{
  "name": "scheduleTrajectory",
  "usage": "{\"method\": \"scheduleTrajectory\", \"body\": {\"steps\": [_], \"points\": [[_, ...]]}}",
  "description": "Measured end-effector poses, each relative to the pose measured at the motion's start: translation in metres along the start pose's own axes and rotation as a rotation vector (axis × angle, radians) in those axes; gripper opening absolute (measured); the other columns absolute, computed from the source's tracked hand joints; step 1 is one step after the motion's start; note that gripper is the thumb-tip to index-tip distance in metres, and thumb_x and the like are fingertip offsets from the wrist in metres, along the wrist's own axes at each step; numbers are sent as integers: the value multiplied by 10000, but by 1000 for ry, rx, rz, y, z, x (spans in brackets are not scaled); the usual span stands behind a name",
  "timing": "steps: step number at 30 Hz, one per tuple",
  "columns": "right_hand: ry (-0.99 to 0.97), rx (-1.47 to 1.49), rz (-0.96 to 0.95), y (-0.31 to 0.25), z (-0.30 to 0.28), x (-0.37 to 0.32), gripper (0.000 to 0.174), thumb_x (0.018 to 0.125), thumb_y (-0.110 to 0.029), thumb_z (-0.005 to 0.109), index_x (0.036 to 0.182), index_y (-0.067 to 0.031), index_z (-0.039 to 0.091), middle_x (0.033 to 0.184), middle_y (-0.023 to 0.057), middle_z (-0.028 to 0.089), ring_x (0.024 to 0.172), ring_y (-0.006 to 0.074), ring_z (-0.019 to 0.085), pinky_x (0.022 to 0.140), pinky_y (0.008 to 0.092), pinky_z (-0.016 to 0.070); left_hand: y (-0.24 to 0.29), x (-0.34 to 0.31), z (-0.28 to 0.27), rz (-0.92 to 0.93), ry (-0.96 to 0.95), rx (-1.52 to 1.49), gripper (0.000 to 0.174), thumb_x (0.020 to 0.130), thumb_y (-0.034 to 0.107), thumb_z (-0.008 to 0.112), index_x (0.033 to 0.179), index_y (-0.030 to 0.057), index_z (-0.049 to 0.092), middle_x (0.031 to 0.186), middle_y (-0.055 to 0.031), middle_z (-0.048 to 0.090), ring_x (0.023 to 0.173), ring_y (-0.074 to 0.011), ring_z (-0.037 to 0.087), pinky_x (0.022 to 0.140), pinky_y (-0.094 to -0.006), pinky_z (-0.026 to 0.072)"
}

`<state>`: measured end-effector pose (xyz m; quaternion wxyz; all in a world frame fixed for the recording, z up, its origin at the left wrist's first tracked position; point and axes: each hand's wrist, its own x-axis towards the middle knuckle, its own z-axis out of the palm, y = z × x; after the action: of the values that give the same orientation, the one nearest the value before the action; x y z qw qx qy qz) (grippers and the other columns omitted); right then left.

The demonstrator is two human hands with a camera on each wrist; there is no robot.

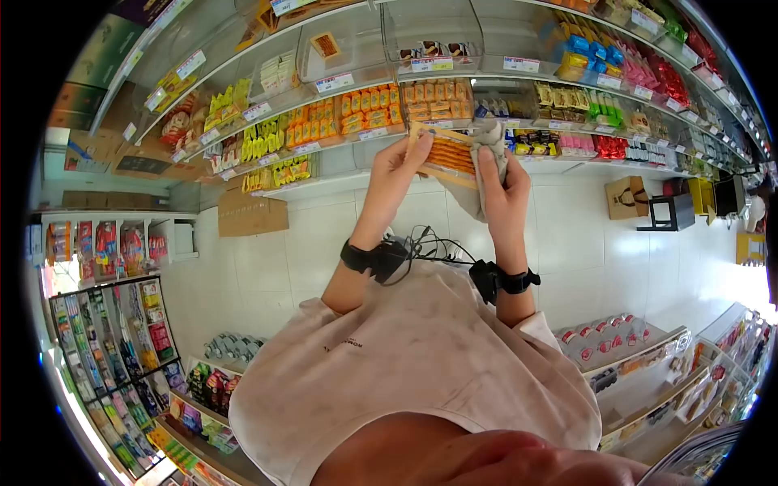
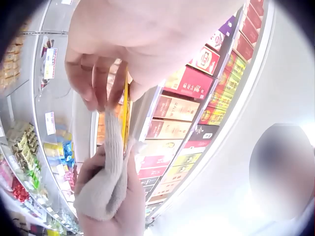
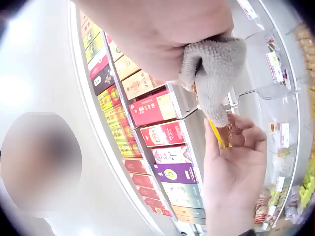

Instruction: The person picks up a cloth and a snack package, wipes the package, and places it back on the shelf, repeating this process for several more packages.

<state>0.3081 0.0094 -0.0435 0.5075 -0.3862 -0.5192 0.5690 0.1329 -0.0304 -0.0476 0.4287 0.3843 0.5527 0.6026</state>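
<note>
A flat snack packet (image 1: pixel 450 154) with orange-brown contents and a yellowish edge is held up between both hands. The left hand (image 1: pixel 395 166) pinches its left end between thumb and fingers. A grey cloth (image 1: pixel 470 198) lies over the packet's right end, gripped together with it by the right hand (image 1: pixel 506 190). Seen edge-on in the left wrist view, the packet (image 2: pixel 126 110) runs between the left fingers and the folded cloth (image 2: pixel 106 191). In the right wrist view the cloth (image 3: pixel 214 73) bunches under the right hand (image 3: pixel 162 34), covering part of the packet.
Shelves of wrapped snacks (image 1: pixel 369 109) in clear bins with price tags stand in front of the hands. A cardboard box (image 1: pixel 251 212) is on the floor at left, a black stool (image 1: pixel 671 212) at right. Cables (image 1: pixel 421 247) hang between the wrists. Low shelves (image 1: pixel 640 389) stand behind.
</note>
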Motion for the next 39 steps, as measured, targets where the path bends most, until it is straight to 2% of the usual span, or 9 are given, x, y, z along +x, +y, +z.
{"method": "scheduleTrajectory", "body": {"steps": [5,8,11,13,17,23,27,30,39], "points": [[148,-200,-168,-2,-8,-8,227,1002,-195,643,1040,28,666,717,7,631,659,31,500,551,239,389,16,-14,26,681,286,734,504,953,95,708,1402,-12,506,1438,-136,523,1253,-227,554,1036,-357,467],[95,-327,-229,-13,-2,-15,219,993,-151,639,1114,29,663,764,53,672,656,63,527,555,255,416,16,-22,30,530,-80,334,614,1011,267,625,1492,-35,391,1578,-204,366,1437,-340,392,1170,-402,319],[-47,-236,-234,-5,30,-23,291,985,-116,624,1239,26,636,871,101,721,693,112,594,594,277,466,11,-25,19,418,-123,201,683,1065,374,484,1551,-48,257,1619,-216,297,1498,-337,297,1211,-385,234],[-213,-224,-201,-4,54,-34,478,1005,-73,563,1461,24,456,1328,221,625,1121,220,640,890,323,519,16,-33,10,248,-165,128,701,1084,453,374,1544,-60,244,1542,-213,396,1431,-293,377,1174,-358,275],[-349,-77,-125,23,89,-27,523,1042,-72,463,1541,16,331,1535,209,440,1344,267,484,1135,357,344,35,-42,-17,283,-85,94,633,1080,406,422,1497,-60,323,1343,-184,549,1198,-233,535,1037,-344,405],[-274,-58,186,41,121,-9,412,1084,-239,455,1407,15,480,1317,92,581,1191,199,571,1014,311,443,37,-59,-65,265,-26,184,422,1046,255,539,1366,-20,530,1152,-141,653,976,-184,614,892,-307,483],[-216,472,407,39,147,-13,403,1087,-342,478,1293,-7,563,1171,34,635,1059,111,606,881,282,501,43,-59,-112,257,113,162,274,1017,170,586,1206,-21,632,1040,-108,665,887,-168,633,829,-291,502],[-341,443,347,15,169,-26,354,1053,-255,569,1296,2,569,1198,59,649,1053,111,616,885,280,507,37,-53,-156,316,340,215,173,943,83,690,1067,-33,663,925,-72,694,785,-114,637,724,-261,519],[-499,-130,30,17,228,-44,300,1016,-178,628,1227,32,595,1100,54,685,972,85,605,851,233,487,48,-71,-221,225,401,2,205,876,95,768,1019,-28,690,883,-34,703,756,-51,592,663,-225,480]]}}
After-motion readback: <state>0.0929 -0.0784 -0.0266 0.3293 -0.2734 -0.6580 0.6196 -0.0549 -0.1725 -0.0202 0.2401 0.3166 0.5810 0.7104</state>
